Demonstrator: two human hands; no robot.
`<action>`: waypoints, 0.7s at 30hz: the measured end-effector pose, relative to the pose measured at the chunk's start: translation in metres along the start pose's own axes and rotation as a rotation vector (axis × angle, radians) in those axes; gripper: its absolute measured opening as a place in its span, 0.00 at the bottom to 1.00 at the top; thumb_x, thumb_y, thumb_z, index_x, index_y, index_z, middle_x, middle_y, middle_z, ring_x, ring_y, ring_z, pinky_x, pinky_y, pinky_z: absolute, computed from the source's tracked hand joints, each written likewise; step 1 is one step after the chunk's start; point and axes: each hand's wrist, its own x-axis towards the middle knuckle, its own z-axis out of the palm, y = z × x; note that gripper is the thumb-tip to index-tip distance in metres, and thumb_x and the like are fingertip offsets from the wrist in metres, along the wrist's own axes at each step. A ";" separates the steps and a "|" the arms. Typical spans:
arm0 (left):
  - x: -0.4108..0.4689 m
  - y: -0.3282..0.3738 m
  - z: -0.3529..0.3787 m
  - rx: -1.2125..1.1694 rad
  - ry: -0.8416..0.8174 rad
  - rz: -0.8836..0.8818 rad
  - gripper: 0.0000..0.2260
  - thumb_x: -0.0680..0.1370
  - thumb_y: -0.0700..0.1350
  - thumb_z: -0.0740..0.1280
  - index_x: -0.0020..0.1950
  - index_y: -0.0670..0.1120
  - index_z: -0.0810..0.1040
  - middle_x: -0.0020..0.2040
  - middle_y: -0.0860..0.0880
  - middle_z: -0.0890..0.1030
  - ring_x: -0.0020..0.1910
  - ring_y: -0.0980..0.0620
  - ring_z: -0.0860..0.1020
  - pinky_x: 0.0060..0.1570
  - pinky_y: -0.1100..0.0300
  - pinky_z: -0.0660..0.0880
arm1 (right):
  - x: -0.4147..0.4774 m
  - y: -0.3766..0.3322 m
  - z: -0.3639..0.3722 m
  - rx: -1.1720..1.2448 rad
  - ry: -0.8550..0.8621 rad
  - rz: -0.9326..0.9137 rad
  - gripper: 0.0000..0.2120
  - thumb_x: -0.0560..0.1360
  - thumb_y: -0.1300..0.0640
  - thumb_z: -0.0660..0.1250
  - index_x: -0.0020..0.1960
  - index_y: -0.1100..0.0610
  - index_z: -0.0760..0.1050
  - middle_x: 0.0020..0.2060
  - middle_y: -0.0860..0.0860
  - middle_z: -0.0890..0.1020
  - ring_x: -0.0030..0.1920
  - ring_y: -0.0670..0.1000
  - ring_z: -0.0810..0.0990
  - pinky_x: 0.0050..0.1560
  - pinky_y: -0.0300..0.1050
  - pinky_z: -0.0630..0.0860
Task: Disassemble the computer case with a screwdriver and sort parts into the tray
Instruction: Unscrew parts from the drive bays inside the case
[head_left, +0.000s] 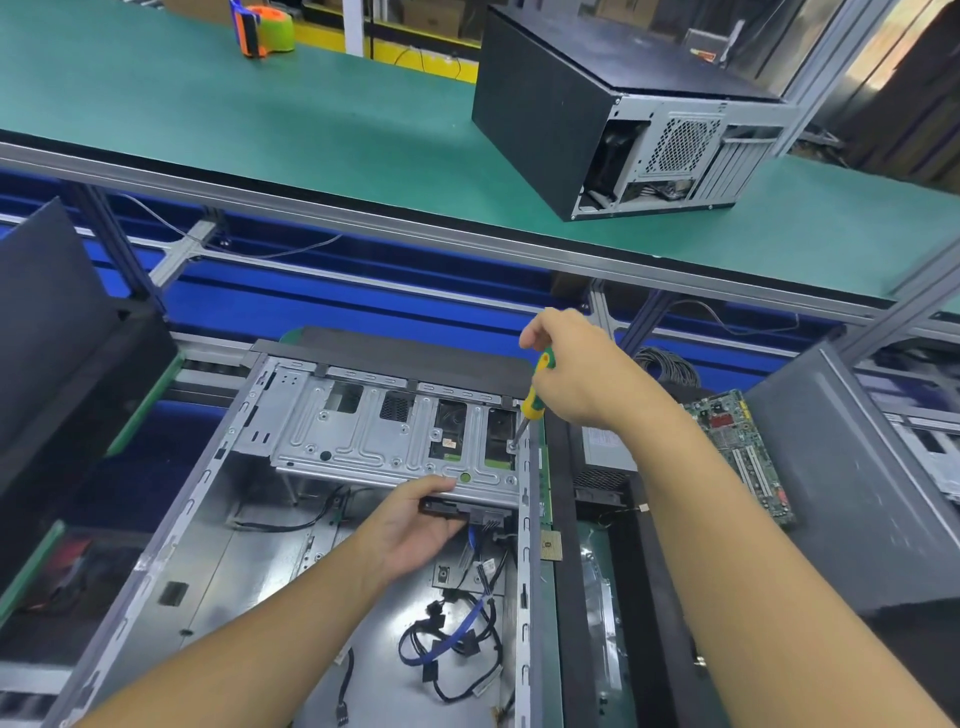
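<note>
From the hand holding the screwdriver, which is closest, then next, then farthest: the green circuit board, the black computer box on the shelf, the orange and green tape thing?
From the right hand:
1. Green circuit board, just to its right, beside the open case.
2. Black computer box, up on the green shelf, ahead and slightly right.
3. Orange and green tape dispenser, far back left on the shelf.

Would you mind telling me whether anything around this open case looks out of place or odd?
Yes: a small square chip, seemingly a processor, rests loose on the open case's right edge rail, where it might get knocked off. A bare motherboard also lies tilted further right.
</note>
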 end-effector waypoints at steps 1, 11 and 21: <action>0.000 0.000 0.000 0.000 0.002 -0.002 0.27 0.69 0.32 0.72 0.66 0.30 0.71 0.66 0.31 0.76 0.66 0.36 0.76 0.66 0.46 0.75 | 0.000 0.000 0.001 0.000 -0.007 0.012 0.12 0.77 0.61 0.61 0.58 0.50 0.70 0.55 0.48 0.69 0.59 0.55 0.68 0.53 0.55 0.73; -0.003 0.001 0.003 -0.006 0.006 -0.015 0.20 0.74 0.32 0.67 0.66 0.30 0.71 0.64 0.31 0.77 0.62 0.36 0.79 0.58 0.47 0.80 | 0.000 0.003 0.008 -0.127 0.157 0.022 0.10 0.81 0.59 0.58 0.61 0.53 0.73 0.55 0.51 0.75 0.56 0.57 0.74 0.52 0.56 0.77; -0.002 0.001 0.003 -0.005 0.031 -0.016 0.17 0.74 0.32 0.66 0.62 0.31 0.73 0.63 0.32 0.78 0.60 0.36 0.80 0.63 0.48 0.75 | -0.002 -0.001 0.017 -0.405 0.308 0.072 0.18 0.85 0.43 0.48 0.53 0.55 0.69 0.52 0.52 0.75 0.47 0.59 0.75 0.42 0.50 0.67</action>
